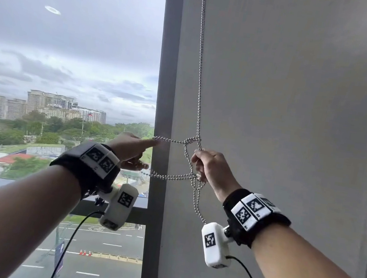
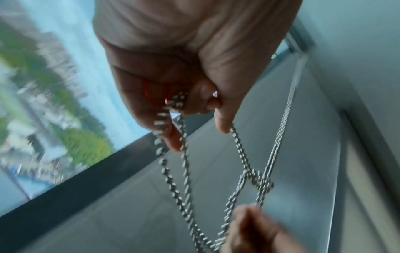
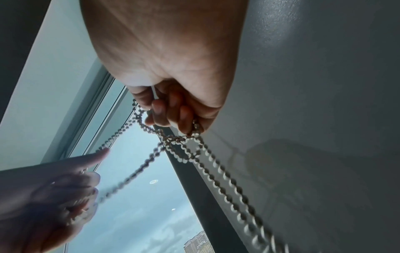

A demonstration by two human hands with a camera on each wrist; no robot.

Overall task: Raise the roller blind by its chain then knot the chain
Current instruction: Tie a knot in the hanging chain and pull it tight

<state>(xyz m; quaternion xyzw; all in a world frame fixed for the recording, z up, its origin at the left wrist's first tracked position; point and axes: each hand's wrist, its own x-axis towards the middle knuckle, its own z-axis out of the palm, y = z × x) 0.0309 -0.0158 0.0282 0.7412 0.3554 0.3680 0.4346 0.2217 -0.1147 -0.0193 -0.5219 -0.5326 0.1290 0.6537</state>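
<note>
Now | one chain (image 1: 199, 86), looped | left hand (image 1: 132, 149) pinches it | right hand (image 1: 207, 165) fingers (image 3: 161, 111) grip it

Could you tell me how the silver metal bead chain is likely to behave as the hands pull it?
The silver metal bead chain looks fully floppy, bending sharply at each crossing. Its smooth round beads probably slide easily, so the loose loop may slip open.

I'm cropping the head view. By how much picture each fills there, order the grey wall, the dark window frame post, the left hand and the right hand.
1. grey wall
2. window frame post
3. left hand and right hand: alike, so unranked; both hold the chain.
</note>
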